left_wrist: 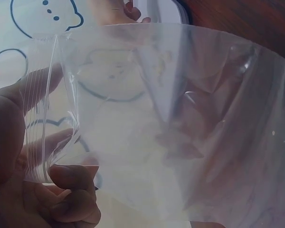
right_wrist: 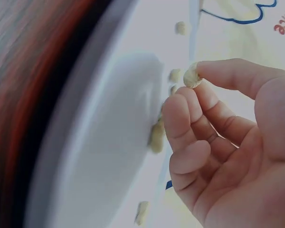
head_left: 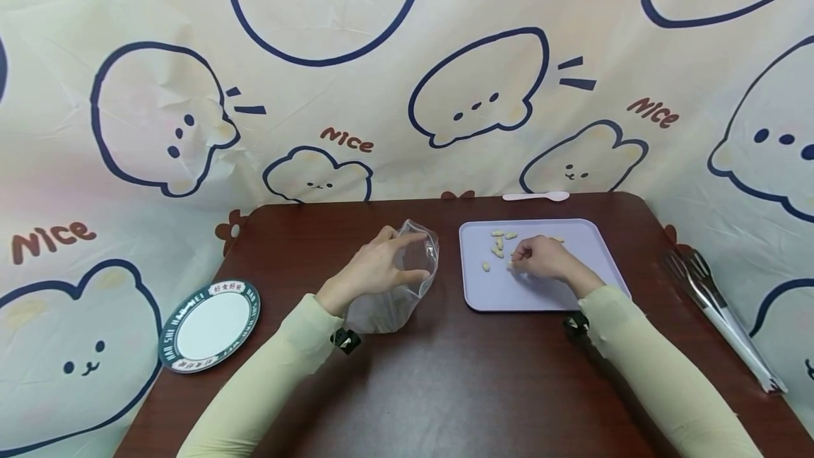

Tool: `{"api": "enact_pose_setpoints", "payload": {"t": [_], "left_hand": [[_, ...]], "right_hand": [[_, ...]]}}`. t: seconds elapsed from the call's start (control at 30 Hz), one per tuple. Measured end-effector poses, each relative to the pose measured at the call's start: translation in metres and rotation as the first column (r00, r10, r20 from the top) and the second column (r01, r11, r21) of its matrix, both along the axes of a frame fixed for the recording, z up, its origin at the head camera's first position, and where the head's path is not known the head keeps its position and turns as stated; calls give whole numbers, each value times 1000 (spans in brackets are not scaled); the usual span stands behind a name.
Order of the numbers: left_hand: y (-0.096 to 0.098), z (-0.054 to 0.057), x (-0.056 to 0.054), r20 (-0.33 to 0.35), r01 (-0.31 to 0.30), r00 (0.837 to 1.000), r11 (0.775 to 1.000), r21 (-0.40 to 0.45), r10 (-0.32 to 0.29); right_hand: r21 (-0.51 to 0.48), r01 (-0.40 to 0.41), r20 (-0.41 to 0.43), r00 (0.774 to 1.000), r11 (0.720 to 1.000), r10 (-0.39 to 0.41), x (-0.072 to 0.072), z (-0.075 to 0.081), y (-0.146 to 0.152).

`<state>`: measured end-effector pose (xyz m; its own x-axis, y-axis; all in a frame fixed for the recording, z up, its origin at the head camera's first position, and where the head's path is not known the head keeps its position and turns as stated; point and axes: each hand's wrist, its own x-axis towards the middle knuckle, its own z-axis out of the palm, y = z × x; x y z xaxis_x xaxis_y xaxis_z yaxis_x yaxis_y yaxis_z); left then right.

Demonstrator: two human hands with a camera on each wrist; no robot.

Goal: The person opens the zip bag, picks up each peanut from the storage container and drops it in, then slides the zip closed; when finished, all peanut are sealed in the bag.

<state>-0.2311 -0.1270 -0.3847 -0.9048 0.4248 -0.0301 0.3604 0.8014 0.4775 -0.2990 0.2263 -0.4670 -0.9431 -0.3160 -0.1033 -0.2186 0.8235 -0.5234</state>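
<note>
In the head view, my left hand (head_left: 365,267) holds a clear plastic zip bag (head_left: 381,313) left of the tray. The thumb and forefinger spread its mouth apart, while other fingers curl at the zip edge (left_wrist: 46,118) in the left wrist view. Over the pale lilac tray (head_left: 480,294), my right hand (head_left: 543,259) pinches a peanut (right_wrist: 192,77) between thumb and fingertips. Several unshelled peanuts (head_left: 498,253) lie on the tray, mostly left of that hand. One more peanut (head_left: 558,239) sits just behind it, partly hidden.
A white plate with a green rim (head_left: 253,309) lies at the table's left edge. Metal tongs (head_left: 725,320) lie along the right edge. A white plastic spoon (head_left: 536,196) rests at the back edge, by the patterned cloth (head_left: 394,112).
</note>
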Motion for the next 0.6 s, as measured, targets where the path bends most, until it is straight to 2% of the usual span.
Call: {"api": "enact_pose_setpoints", "payload": {"t": [0.3,0.6], "left_hand": [[1,0,0,-5,14,1000,1000,6,-14],[2,-1,-1,-1,4,1000,1000,-8,-4]], "right_hand": [[-113,-56,-32,998,992,53,9,21,-20],[-239,-129,-73,991,962,115,21,38,-42]]}}
